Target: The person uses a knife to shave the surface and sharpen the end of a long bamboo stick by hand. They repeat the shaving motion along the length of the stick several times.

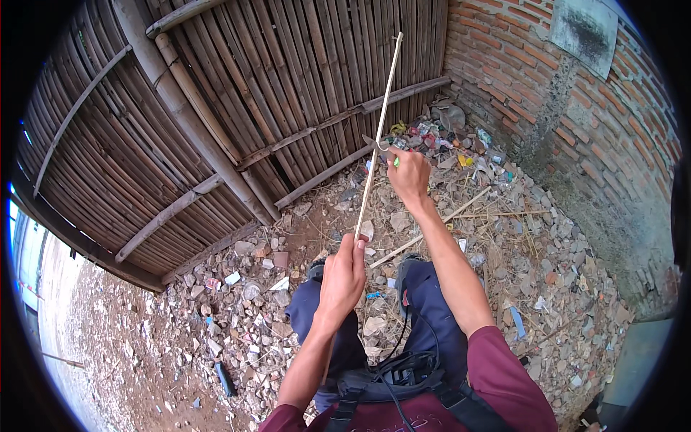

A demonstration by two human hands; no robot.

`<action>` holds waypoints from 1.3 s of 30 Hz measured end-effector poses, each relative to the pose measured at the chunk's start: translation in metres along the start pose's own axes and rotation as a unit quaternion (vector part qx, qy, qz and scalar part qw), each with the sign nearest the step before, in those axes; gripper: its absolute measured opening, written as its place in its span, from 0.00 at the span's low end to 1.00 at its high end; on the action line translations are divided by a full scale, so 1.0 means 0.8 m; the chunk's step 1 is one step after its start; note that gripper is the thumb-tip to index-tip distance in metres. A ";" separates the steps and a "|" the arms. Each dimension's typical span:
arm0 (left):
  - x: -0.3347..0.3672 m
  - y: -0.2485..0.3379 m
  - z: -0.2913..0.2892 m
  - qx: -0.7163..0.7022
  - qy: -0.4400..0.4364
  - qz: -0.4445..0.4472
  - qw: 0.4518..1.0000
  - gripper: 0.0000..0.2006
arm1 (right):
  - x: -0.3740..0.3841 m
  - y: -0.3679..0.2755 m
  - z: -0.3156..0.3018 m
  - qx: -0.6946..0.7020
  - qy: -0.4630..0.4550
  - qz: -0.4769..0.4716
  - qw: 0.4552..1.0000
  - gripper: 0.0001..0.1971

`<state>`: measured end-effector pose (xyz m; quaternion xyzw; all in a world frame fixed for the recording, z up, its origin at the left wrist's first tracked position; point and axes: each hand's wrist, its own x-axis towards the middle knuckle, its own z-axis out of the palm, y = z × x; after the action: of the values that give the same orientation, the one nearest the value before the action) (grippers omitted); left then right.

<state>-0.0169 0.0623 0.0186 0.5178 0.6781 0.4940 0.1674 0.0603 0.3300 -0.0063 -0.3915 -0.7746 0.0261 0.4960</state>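
My left hand is closed around the lower end of a long, pale bamboo strip, which slants up and away from me. Farther along the strip, my right hand grips a knife by its handle, a bit of green showing at the fist. The blade lies across the strip, and a thin curled shaving stands up beside it. Most of the handle is hidden inside my fist.
Ahead and to the left stands a bamboo slat wall; on the right rises a brick wall. Stones and rubble cover the ground, with a litter heap in the corner. Another pale strip lies in front of my feet.
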 end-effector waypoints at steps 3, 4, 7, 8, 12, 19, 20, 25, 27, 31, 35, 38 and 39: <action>0.005 0.006 -0.002 0.004 -0.023 -0.024 0.999 0.14 | 0.005 0.009 -0.008 -0.006 0.050 -0.034 0.998 0.10; 0.006 0.005 -0.001 0.004 -0.023 -0.024 0.999 0.14 | 0.003 0.004 -0.010 -0.007 0.050 -0.033 0.998 0.10; 0.009 0.000 0.005 0.002 -0.020 -0.016 1.000 0.13 | -0.008 -0.017 -0.015 0.052 0.010 -0.084 0.995 0.09; 0.009 -0.001 0.007 0.000 -0.007 0.004 1.000 0.12 | -0.010 -0.026 -0.016 0.029 -0.017 -0.084 0.996 0.09; 0.010 -0.011 0.020 0.066 0.026 0.053 0.996 0.09 | -0.006 -0.027 -0.016 0.025 -0.001 -0.063 0.998 0.09; -0.016 -0.004 0.017 0.141 0.001 0.040 0.989 0.08 | 0.007 -0.004 -0.011 0.037 0.063 -0.034 0.997 0.09; -0.019 -0.004 0.016 0.141 0.004 0.033 0.989 0.08 | 0.006 -0.005 -0.011 0.036 0.045 -0.031 0.998 0.10; -0.029 0.000 0.017 0.185 0.009 0.031 0.982 0.08 | 0.005 0.006 -0.004 0.042 0.030 -0.040 0.998 0.10; -0.031 -0.006 0.014 0.182 0.004 0.021 0.983 0.08 | 0.005 -0.001 -0.002 0.005 -0.005 -0.003 1.000 0.09; -0.044 -0.015 0.011 0.193 -0.009 0.033 0.981 0.08 | 0.015 0.020 -0.002 -0.006 0.009 0.019 1.000 0.09; -0.061 -0.023 -0.001 0.180 -0.039 0.032 0.982 0.08 | 0.026 0.043 0.005 -0.037 0.034 0.050 0.997 0.08; -0.115 -0.035 -0.022 0.182 -0.077 0.014 0.980 0.07 | 0.039 0.085 -0.007 -0.060 0.037 0.154 0.986 0.09; -0.133 -0.038 -0.036 0.188 -0.100 -0.001 0.977 0.06 | 0.044 0.099 -0.010 -0.062 0.050 0.231 0.970 0.10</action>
<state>-0.0110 -0.0435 -0.0245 0.5859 0.7394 0.3033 0.1345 0.1055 0.4043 -0.0095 -0.5907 -0.6374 0.0727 0.4894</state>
